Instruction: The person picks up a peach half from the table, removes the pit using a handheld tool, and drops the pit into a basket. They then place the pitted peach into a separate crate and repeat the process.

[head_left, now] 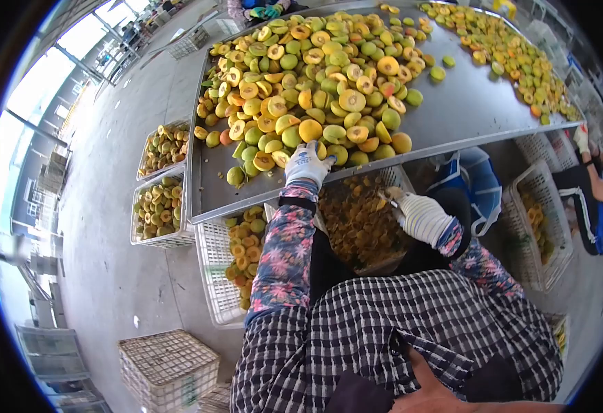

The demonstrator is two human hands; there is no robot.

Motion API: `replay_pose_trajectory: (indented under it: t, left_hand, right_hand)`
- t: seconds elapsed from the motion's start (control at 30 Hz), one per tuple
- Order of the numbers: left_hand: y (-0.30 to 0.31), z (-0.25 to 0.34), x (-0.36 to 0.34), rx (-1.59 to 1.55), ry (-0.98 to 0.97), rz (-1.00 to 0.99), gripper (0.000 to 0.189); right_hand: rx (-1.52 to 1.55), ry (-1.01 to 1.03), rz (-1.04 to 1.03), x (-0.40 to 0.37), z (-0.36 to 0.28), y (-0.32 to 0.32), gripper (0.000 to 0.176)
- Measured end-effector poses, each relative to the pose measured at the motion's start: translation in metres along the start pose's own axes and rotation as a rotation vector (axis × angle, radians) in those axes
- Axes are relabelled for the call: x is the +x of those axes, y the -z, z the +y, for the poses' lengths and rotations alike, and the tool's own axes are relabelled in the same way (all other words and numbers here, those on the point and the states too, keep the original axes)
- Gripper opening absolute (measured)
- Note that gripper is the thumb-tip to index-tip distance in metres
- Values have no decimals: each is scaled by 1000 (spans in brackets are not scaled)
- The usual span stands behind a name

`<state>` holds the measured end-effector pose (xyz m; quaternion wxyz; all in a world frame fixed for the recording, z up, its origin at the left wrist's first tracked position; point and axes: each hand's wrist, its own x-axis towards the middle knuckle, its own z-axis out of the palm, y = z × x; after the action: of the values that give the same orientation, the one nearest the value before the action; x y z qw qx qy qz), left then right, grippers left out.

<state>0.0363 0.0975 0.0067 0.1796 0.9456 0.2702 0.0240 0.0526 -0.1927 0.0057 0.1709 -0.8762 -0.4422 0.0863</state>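
Observation:
A big heap of halved yellow-green fruit lies on the metal table. At the heap's near edge, my left hand, in a white and blue glove, reaches in with its fingers against the fruit; what they grip, if anything, is hidden. My right hand, in a striped white glove, is closed around a small tool, whose shape is hard to make out. It is over a crate of brown pits and scraps below the table edge.
Crates of fruit halves stand left of the table, another at its near left corner, one at right. An upturned crate sits lower left. A blue bag hangs at right. Co-workers' gloved hands show at the far edge.

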Motion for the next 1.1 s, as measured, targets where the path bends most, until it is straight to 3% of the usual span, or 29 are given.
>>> replay_pose_trajectory:
  t: [0.17, 0.2, 0.23, 0.37, 0.43, 0.5, 0.53, 0.57, 0.6, 0.67, 0.7, 0.77, 0.8, 0.83, 0.9, 0.97, 1.03, 1.1]
  left_hand:
    - [2, -9, 10, -235, 47, 5, 63]
    - [5, -10, 7, -429, 83, -1, 56]
    - [5, -10, -1, -468, 51, 55, 49]
    - [33, 42, -79, -571, -396, 385, 48]
    - [22, 48, -103, -650, -446, 226, 58]
    - [23, 61, -121, -547, -534, 243, 61]
    - [13, 61, -124, -482, -568, 239, 74]
    - [9, 62, -125, -648, -582, 251, 77]
    - [8, 63, -127, -815, -590, 263, 81]
    - [16, 67, -137, -1466, -343, -48, 89]
    - [18, 68, -133, -1834, -228, -37, 79]
    - [-7, 47, -113, -2111, -96, -160, 60]
    - [-11, 45, -110, -1521, -319, -12, 49]
    - [-15, 42, -108, -942, -435, 219, 42]
    - [-47, 43, -95, -1552, -240, -36, 42]
    - [-46, 47, -93, -2164, 101, -232, 43]
    - [-36, 45, -96, -2317, 314, -243, 42]
    - [-29, 48, -98, -2297, 310, -138, 41]
  right_hand:
    - [242, 48, 71, -2, 9, -7, 48]
    - [320, 88, 122, -1, 8, -6, 49]
    - [533, 3, 91, 2, 7, -5, 49]
    - [1314, -257, -18, 16, -16, 23, 50]
    - [1516, -293, -29, 23, -29, 40, 49]
    - [1669, -247, 65, 34, -46, 42, 48]
    - [1705, -212, 107, 36, -47, 40, 47]
    - [1741, -174, 148, 37, -49, 38, 46]
    - [1750, -146, 155, 38, -46, 33, 46]
    - [1787, -179, 114, 42, -37, 26, 46]
    - [1752, -207, 78, 40, -35, 26, 45]
    - [1668, -260, -20, 38, -32, 28, 40]
    - [1616, -283, -79, 39, -30, 27, 37]
    - [1405, -147, 28, 42, -31, 18, 36]
    - [967, 117, 227, 48, -33, 5, 33]
    - [879, 88, 209, 43, -31, 7, 31]
    - [862, 82, 254, 35, -37, 12, 31]
    - [606, 113, 290, 27, -39, 14, 28]
